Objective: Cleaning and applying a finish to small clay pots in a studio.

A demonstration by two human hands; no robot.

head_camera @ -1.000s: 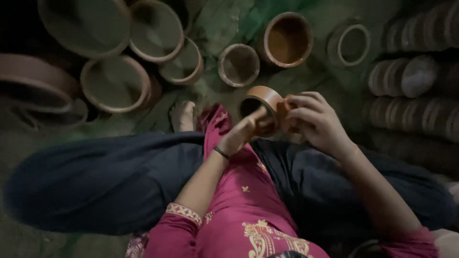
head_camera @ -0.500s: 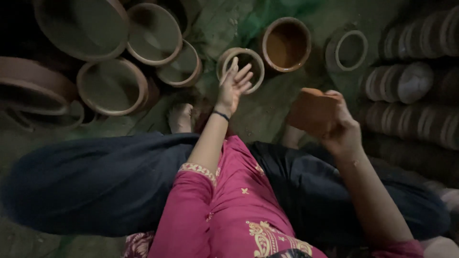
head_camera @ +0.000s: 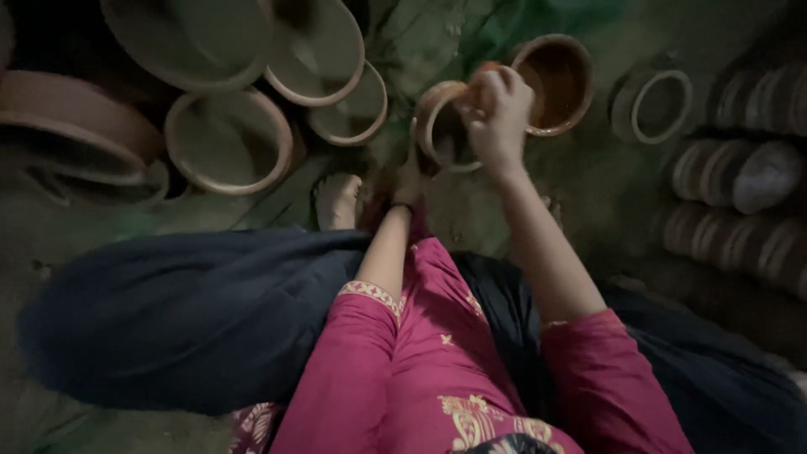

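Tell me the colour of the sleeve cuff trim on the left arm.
Cream-gold patterned trim on a magenta sleeve; head view.

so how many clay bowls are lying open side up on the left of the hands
4, maybe more hidden: a large bowl top left, another beside it, one below, and a small one nearest the hands.

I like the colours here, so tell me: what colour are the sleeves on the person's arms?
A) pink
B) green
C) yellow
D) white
A: both sleeves are bright pink with a patterned cuff, reaching toward the hands, where the right hand is at the rim of a small clay bowl.
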